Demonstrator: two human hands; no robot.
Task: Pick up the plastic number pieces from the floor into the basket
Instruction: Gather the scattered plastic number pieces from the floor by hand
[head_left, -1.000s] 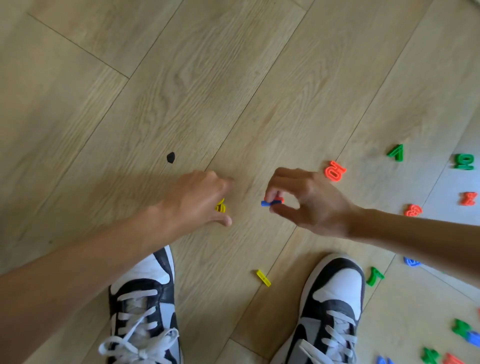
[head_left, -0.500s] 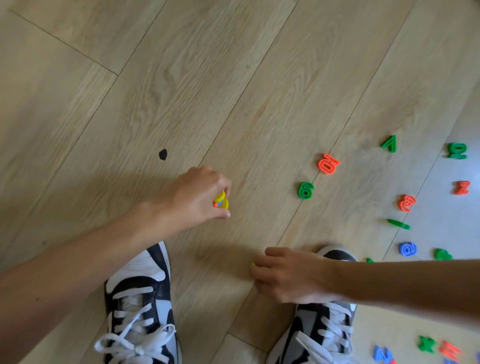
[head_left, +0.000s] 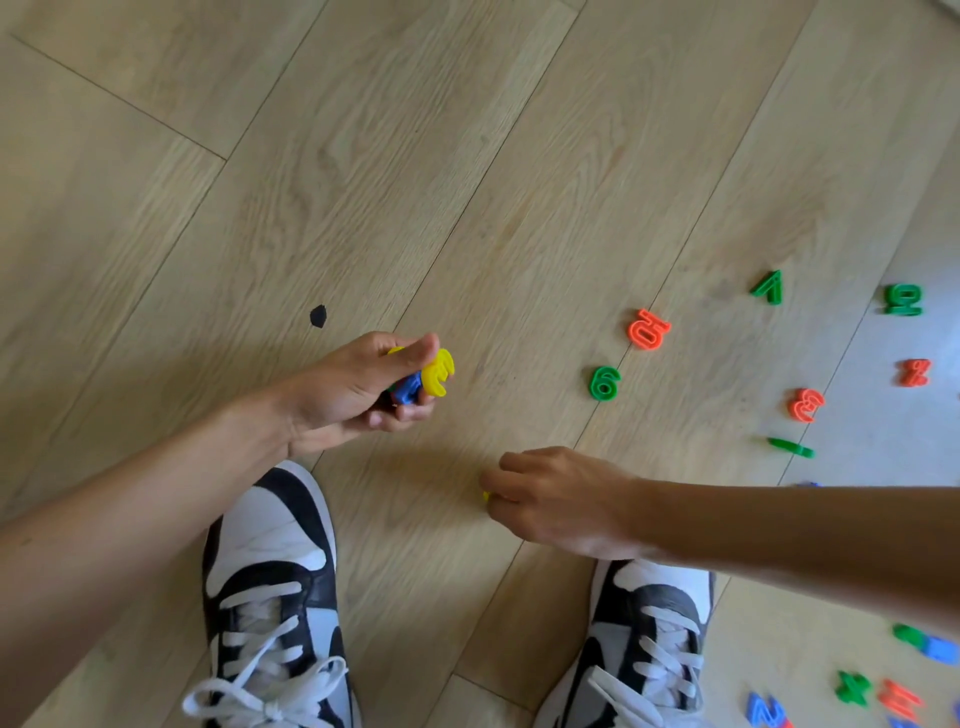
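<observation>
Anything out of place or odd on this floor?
A small black speck lies on the floor just beyond the left hand, which grips collected pieces; it is dark and shapeless, unlike the coloured numbers. The right hand pinches a yellow piece. No basket shows.

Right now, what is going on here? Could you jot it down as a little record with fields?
Floor: pale wood planks
Left hand: grips a yellow piece and a blue piece
Right hand: pinches a small yellow piece down at the floor
Loose pieces: green 6, orange 3, green bar, more further right
Basket: not in view
Shoes: black-and-white pair at the bottom edge
</observation>
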